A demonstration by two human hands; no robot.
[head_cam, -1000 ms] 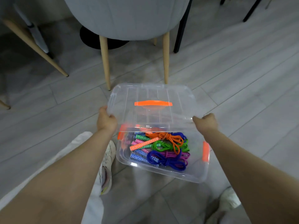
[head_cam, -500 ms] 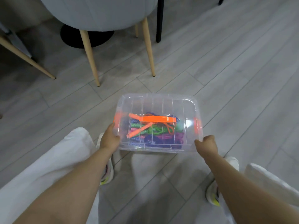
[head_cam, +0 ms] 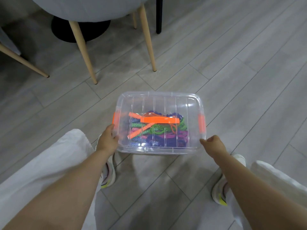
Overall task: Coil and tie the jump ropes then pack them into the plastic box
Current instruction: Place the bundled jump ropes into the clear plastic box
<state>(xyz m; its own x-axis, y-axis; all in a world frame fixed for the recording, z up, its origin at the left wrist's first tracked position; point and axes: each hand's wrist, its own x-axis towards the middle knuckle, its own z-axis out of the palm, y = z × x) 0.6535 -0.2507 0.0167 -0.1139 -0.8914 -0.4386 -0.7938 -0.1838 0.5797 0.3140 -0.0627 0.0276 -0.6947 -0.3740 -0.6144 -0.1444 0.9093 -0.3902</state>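
Several coiled jump ropes (head_cam: 157, 130), in orange, green, purple and pink, lie inside the plastic box (head_cam: 159, 150), which sits on the floor between the two hands. The clear lid (head_cam: 189, 105) lies flat across the top, its orange carry handle (head_cam: 160, 120) just beyond the fingers and between both hands. The left hand (head_cam: 108, 138) curls round the near-left corner of the lid; the right hand (head_cam: 211, 143) has its fingers bent at the near-right corner, touching the rim, though whether it truly pinches the edge I cannot tell. The orange side latches (head_cam: 201, 122) sit just past each hand, and whether they are snapped shut is unclear. Judging by this, coiling and packing look done; likely only pressing the lid home and fastening the latches remains.
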